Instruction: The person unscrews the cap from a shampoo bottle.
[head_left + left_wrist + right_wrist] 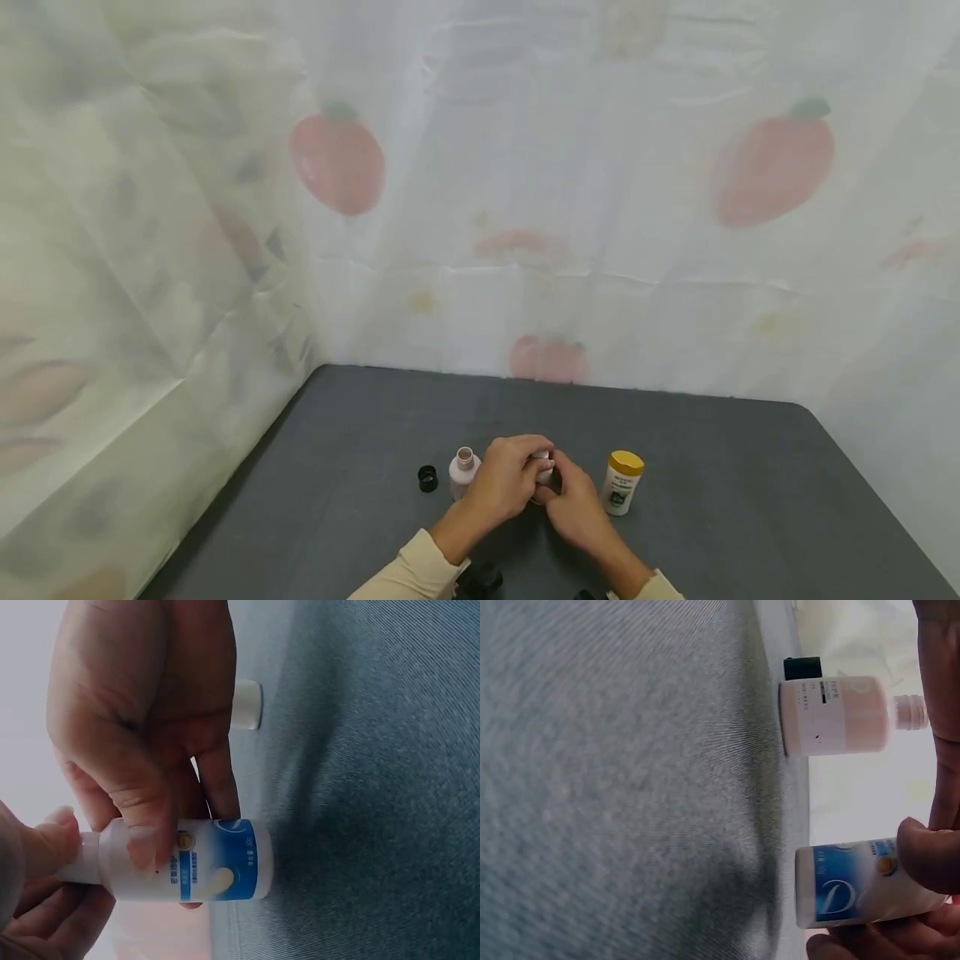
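Pinching the white cap of a small blue-and-white bottle [217, 859] from above, the left hand [501, 477] works fingertip to fingertip beside the right hand [581, 508], which grips the body with its thumb laid across the label. The bottle is upright between the 2 hands; its base is at or just above the dark table [712, 500], and I cannot tell for sure whether it touches. How firmly the cap sits on the neck is also hidden by the fingers. If the left hand twists harder than the right hand holds, the smooth body could slip round or tilt. Just left of the hands stands a pink bottle [461, 477] with its mouth uncovered, partly behind the left hand in the head view; a backward swing of that wrist could knock it over, and anything inside might spill. Further left a small black cap [427, 478] rests on the table, apart from the pink bottle, and light enough, I judge, to roll if brushed. To the right, near the right hand but apart from it, a yellow-capped bottle [621, 487] stands upright; a wide sweep of the knuckles could tip it. Beyond the far edge hangs a pale fruit-printed sheet [600, 167].
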A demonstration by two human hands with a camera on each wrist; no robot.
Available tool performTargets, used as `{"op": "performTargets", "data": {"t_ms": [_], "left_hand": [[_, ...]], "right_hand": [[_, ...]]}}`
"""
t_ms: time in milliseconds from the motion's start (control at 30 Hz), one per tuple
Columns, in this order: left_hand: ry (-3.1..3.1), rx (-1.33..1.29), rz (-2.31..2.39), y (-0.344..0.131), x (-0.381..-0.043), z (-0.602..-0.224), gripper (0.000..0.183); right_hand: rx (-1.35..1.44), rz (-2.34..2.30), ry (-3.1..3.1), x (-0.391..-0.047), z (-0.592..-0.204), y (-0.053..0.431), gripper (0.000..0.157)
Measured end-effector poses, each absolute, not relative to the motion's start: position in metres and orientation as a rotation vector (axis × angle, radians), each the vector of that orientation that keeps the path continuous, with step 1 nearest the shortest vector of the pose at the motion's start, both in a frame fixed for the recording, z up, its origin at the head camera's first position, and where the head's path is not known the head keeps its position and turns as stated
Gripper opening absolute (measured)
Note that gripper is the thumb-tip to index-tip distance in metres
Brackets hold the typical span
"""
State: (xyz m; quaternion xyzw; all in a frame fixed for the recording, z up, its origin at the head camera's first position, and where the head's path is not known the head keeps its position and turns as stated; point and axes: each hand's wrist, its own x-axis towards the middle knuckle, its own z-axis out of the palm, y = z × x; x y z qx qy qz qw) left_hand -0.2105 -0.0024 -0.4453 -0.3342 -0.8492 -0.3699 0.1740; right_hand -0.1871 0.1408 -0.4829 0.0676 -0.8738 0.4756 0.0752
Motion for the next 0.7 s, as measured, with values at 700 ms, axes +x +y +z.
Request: {"op": "performTargets", "data": {"t_ms": [700], "left_hand": [[-2.240,-0.868,-1.631,-0.023,-0.164,-0.410,0.023]], "right_hand": [[0.600,1.535,-2.494,-0.144,-0.432,0.154,0.048]]}}
